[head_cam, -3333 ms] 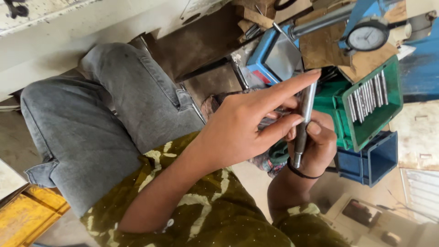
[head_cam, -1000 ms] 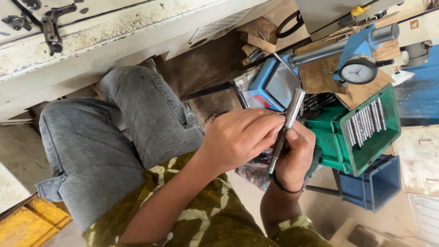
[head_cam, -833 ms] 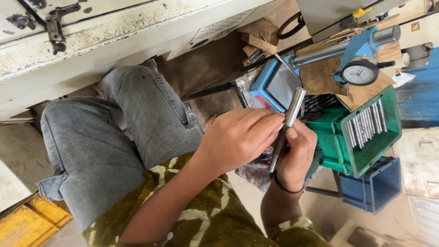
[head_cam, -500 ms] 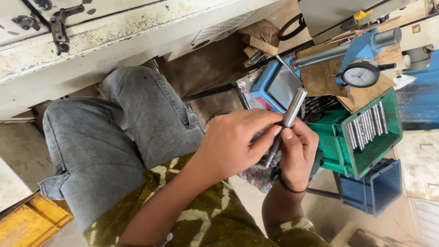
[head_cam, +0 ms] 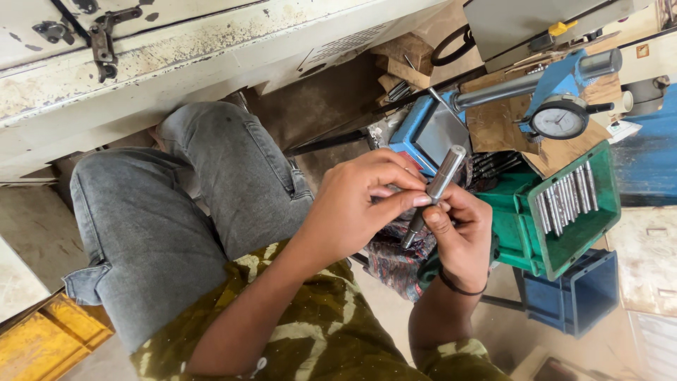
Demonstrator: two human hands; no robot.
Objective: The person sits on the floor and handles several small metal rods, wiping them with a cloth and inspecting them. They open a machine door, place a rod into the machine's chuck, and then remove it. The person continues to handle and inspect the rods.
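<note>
Both hands grip one steel pin (head_cam: 438,185), held tilted between them above the lap. Left hand (head_cam: 356,204) pinches the pin's middle with thumb and fingertips; right hand (head_cam: 462,236) wraps the lower part, thumb pressed on the shaft, black band on the wrist. Pin's upper end points toward a blue gauge stand (head_cam: 423,130). Dial indicator (head_cam: 559,120) on a blue arm sits just right of that. Green bin (head_cam: 589,226) below the dial holds a row of similar steel pins (head_cam: 564,201). Blue crate (head_cam: 585,296) under the green bin. Grey jeans (head_cam: 176,204) at left, olive patterned sleeves at bottom, worn white machine panel (head_cam: 211,49) across the top.
</note>
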